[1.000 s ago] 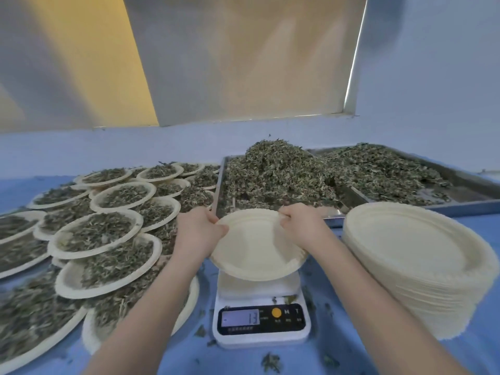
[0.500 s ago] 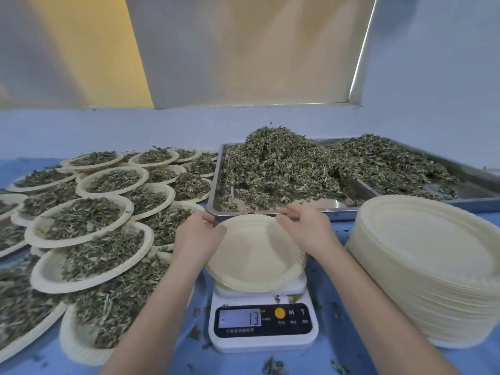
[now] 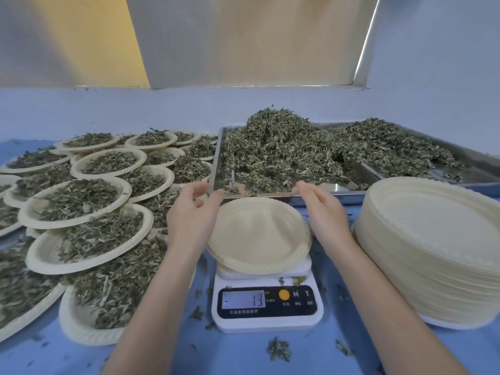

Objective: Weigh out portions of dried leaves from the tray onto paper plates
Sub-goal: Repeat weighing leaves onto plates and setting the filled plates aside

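On the white scale [image 3: 266, 307] at the middle of the desk [image 3: 238, 355], an empty paper plate [image 3: 258, 236], resting slightly tilted, display reading 13. Left hand [image 3: 193, 215] at the plate's left rim, fingers relaxed and spread, holding nothing; right hand [image 3: 324, 212] just off the right rim, fingers straight, likewise holding nothing. Whether either palm touches the rim, hard to tell.

Best now to let go fully, wait for the number to settle, then zero the scale if portions are meant net of the plate. After that, small pinches from the heap of dried leaves [image 3: 281, 147] in the metal tray [image 3: 270, 194] just behind, dropped onto the plate's middle so nothing slides off the tilted edge. Slow additions near the target, judged easier than taking leaf back out.

To the right, a tall stack of empty plates [image 3: 433, 244]; to the left, many filled plates [image 3: 81, 196] overlapping. Blue desk cover strewn with stray leaf bits. Behind, a pale blue wall [image 3: 135, 109] and a window [image 3: 243, 41] with a light blind.
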The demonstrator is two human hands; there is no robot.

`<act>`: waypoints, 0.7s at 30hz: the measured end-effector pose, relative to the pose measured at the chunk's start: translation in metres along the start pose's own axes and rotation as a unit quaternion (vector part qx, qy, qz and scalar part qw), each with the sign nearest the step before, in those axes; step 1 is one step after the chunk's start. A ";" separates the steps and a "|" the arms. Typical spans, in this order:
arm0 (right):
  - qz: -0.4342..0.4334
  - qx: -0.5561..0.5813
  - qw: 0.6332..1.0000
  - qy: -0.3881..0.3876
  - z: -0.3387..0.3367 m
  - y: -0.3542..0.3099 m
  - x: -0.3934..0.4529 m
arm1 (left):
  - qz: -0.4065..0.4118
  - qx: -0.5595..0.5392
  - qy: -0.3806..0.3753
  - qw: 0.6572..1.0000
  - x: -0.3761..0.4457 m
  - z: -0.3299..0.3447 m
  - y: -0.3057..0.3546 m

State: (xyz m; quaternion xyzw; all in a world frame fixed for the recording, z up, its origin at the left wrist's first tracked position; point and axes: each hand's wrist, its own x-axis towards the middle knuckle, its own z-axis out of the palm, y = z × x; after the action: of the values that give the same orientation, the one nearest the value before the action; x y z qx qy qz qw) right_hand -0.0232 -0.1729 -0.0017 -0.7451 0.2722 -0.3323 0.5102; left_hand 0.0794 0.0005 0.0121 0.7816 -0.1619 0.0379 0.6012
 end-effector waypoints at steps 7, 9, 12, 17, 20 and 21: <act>-0.007 0.019 1.000 -0.004 0.001 0.004 -0.003 | -0.021 -0.048 -0.019 0.998 -0.010 -0.007 -0.004; -0.011 0.019 1.000 -0.009 0.002 0.004 -0.004 | -0.018 -0.047 -0.026 0.998 -0.010 -0.007 -0.005; -0.018 0.020 0.999 -0.018 0.002 0.003 -0.004 | -0.017 -0.047 -0.030 0.998 -0.010 -0.005 -0.005; -0.027 0.024 0.999 -0.030 0.002 0.000 -0.004 | 0.003 -0.026 -0.034 0.999 -0.008 -0.004 -0.002; -0.046 -0.035 0.998 -0.005 0.005 -0.012 0.008 | 0.028 0.012 -0.049 0.998 0.005 0.000 0.010; -0.045 -0.062 0.997 -0.001 0.007 -0.017 0.016 | 0.040 0.028 -0.058 0.997 0.011 0.003 0.015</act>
State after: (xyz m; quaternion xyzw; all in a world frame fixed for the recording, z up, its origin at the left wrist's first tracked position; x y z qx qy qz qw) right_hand -0.0071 -0.1750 0.0162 -0.7871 0.2586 -0.3365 0.4476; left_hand 0.0850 -0.0076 0.0279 0.7920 -0.2266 0.0210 0.5665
